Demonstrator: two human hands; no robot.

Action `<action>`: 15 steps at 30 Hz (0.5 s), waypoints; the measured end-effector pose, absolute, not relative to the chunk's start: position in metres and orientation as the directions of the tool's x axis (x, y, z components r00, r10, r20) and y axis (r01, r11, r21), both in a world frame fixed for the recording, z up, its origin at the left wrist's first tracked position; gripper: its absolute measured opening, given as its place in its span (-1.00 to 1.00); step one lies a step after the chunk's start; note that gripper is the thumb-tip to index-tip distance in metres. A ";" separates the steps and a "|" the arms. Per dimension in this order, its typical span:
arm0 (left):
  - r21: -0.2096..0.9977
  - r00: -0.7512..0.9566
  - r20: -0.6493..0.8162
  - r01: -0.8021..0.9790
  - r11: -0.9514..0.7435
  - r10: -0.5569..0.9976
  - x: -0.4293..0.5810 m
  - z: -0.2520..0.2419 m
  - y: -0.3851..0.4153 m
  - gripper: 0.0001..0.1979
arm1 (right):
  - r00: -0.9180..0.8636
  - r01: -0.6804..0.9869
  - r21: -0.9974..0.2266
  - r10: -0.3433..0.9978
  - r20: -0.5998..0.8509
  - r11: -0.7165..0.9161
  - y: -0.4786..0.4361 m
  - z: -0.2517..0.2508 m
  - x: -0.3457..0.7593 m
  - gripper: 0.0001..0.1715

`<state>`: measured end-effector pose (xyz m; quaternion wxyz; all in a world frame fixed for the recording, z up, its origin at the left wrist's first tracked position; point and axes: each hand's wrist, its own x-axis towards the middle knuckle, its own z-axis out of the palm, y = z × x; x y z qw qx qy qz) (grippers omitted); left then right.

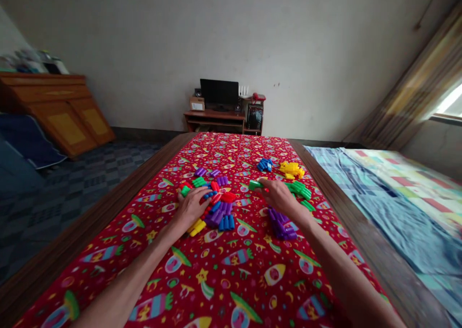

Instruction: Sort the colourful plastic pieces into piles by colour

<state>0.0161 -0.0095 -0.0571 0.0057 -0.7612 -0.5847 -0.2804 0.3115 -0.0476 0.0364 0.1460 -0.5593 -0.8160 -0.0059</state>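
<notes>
A mixed pile of toy building blocks in red, blue, purple, green and yellow lies left of centre, with a purple block (pixel 218 217) at its near side. My left hand (pixel 193 203) reaches into it from the left, thumb and fingers curled round a blue block (pixel 210 194); part of the grip is hidden. On the right, my right hand (pixel 277 193) pinches a green block (pixel 254 185), which juts out leftward over the cloth. Beside and partly behind that hand lie more green blocks (pixel 301 190). Below its wrist is a purple group (pixel 283 227).
Farther back are a blue group (pixel 264 164) and a yellow group (pixel 292 169). A red patterned cloth (pixel 231 280) covers the wooden-edged table. A bed (pixel 404 198) stands along the right, a cabinet (pixel 65 116) at far left, and a desk with a monitor (pixel 219 93) by the wall.
</notes>
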 end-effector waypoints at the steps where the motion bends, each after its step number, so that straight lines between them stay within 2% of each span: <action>1: 0.323 0.145 0.440 0.895 -0.306 0.886 0.015 -0.055 -0.009 -0.77 | -0.279 0.930 -0.175 0.931 0.234 0.323 -0.048 0.040 0.332 -0.72; 5: 0.359 0.091 0.446 0.893 -0.271 0.891 0.011 -0.048 -0.007 -0.77 | -0.092 0.971 -0.216 0.995 0.046 0.100 -0.045 0.041 0.408 -0.60; 9: 0.398 0.076 0.437 0.877 -0.269 0.896 0.013 -0.046 -0.005 -0.74 | 0.019 0.971 -0.235 0.998 -0.061 -0.032 -0.044 0.026 0.450 -0.56; 12: 0.399 0.064 0.450 0.878 -0.265 0.891 0.015 -0.046 -0.007 -0.72 | 0.158 0.978 -0.133 0.987 -0.040 -0.162 -0.048 0.022 0.453 -0.60; 15: 0.400 0.031 0.491 0.880 -0.257 0.871 0.015 -0.045 -0.009 -0.70 | 0.260 0.965 -0.042 0.961 0.092 -0.257 -0.053 0.025 0.439 -0.63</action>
